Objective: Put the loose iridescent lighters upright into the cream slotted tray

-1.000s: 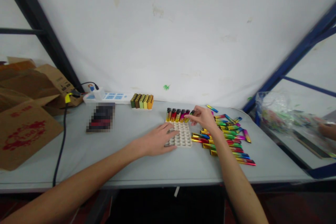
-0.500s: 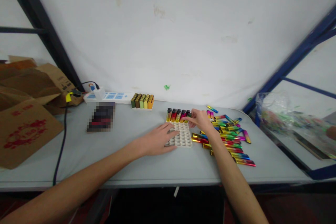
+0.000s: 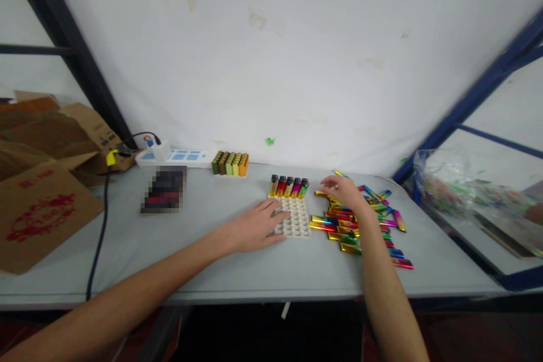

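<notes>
My left hand (image 3: 257, 227) lies flat with spread fingers on the left side of a white tray (image 3: 300, 232) with rows of small holes. Several lighters (image 3: 289, 188) with black tops stand upright along the tray's far edge, in yellow, red, pink and green. My right hand (image 3: 343, 191) hovers at the left edge of a loose pile of shiny multicoloured lighters (image 3: 373, 218), its fingers apart and pointing left. I see nothing held in it. The hand and forearm hide part of the pile.
A block of green, brown and orange lighters (image 3: 230, 165) stands near the wall, beside a white power strip (image 3: 182, 157). A blurred dark object (image 3: 164, 189) lies left. Cardboard boxes (image 3: 46, 215) and a black cable (image 3: 100, 232) are at far left; a plastic bag (image 3: 449, 186) is right.
My right hand has left the row of upright lighters and moved right to the loose pile. The green lighter at the row's right end now shows fully. My left hand has stayed in place.
</notes>
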Demonstrator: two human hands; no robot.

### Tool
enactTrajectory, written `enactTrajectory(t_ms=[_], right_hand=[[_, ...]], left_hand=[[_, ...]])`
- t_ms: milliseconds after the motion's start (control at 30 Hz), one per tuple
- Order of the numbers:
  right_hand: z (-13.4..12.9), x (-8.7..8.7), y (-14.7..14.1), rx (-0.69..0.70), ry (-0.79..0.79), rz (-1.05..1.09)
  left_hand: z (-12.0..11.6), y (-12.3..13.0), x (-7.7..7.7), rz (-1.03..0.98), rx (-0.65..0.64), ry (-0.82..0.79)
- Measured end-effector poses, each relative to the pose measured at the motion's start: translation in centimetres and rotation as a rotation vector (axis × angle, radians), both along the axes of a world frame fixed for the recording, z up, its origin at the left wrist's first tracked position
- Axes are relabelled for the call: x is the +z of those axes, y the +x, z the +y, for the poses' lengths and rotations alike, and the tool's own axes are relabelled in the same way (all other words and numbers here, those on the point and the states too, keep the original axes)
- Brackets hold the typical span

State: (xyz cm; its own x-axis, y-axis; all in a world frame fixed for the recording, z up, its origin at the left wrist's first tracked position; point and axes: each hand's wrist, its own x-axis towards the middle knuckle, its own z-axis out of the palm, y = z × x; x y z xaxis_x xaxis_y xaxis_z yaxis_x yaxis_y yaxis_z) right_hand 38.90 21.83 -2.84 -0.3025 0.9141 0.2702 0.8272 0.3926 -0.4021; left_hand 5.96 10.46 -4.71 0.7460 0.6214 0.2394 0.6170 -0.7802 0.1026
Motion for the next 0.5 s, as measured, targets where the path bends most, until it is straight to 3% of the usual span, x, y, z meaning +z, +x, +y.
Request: enactTrajectory(t_ms=[200, 367, 500], right_hand=[[0.6, -1.0, 0.6, 0.014, -0.041, -0.204], [1.0, -1.8, -0.8, 0.054, -0.035, -0.186], [1.2, -1.6, -1.4, 0.017, 0.023, -0.137]], left_hand=[[0.5, 0.4, -1.5, -0.004, 0.045, 0.003], [0.9, 0.4, -2.6, -0.080, 0.055, 0.020], [0.8, 0.4, -2.5, -0.072, 0.065, 0.012]])
